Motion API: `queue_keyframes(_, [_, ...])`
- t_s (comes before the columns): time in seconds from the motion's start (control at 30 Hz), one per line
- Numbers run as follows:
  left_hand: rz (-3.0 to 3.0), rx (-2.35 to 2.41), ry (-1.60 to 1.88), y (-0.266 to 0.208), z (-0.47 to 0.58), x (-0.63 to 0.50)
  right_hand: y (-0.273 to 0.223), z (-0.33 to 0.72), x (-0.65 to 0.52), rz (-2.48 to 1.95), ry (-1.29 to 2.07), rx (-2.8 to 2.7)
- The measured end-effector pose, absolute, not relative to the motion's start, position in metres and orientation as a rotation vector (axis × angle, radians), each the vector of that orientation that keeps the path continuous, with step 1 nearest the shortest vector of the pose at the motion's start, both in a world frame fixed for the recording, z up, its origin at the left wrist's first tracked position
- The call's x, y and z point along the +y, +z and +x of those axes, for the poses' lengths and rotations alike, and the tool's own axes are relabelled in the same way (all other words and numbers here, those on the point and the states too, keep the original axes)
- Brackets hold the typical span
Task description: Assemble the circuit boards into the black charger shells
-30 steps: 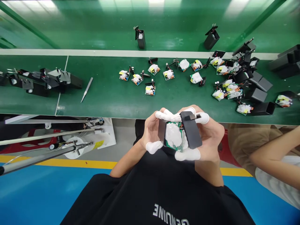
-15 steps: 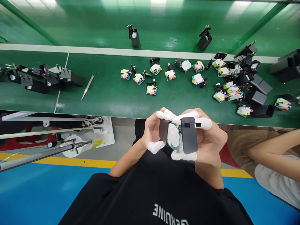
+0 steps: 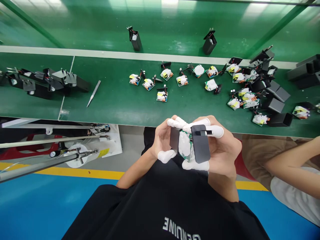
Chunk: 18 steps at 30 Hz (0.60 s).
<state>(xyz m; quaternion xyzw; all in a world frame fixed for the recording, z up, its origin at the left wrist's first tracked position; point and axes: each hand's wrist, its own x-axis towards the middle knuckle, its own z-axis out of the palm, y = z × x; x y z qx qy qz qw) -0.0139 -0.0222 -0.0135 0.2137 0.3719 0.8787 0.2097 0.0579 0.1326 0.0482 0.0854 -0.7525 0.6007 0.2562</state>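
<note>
My left hand (image 3: 163, 141), with white finger cots on some fingers, is closed around a black plastic housing (image 3: 174, 139). A circuit board (image 3: 185, 145) coated in white compound sits partly inside the housing's open end. My right hand (image 3: 217, 146), also in finger cots, grips the board together with a black end cap (image 3: 201, 144) that carries a plug pin. The cap stands apart from the housing, beside the board. Both hands are in front of my chest, just off the bench edge. Some fingertips behind the parts are hidden.
Several loose circuit boards (image 3: 162, 96) with caps lie on the green bench (image 3: 112, 100). Two upright housings (image 3: 210, 43) stand on the belt behind. Black housings (image 3: 276, 105) pile up at right, more assemblies (image 3: 53, 81) at left near a tweezers-like tool (image 3: 94, 93). A co-worker's arm (image 3: 295, 163) is at right.
The two upright housings on the belt have shifted left. My hands and the parts in them have barely moved; the board seems very slightly further into the housing.
</note>
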Motion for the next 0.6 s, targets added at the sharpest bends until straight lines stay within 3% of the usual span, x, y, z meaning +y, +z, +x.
queue_keyframes(0.6, [0.514, 0.994, 2.451, -0.0143, -0.0124, -0.0184, 0.0534, 0.0552, 0.1361, 0.221, 1.588, -2.107])
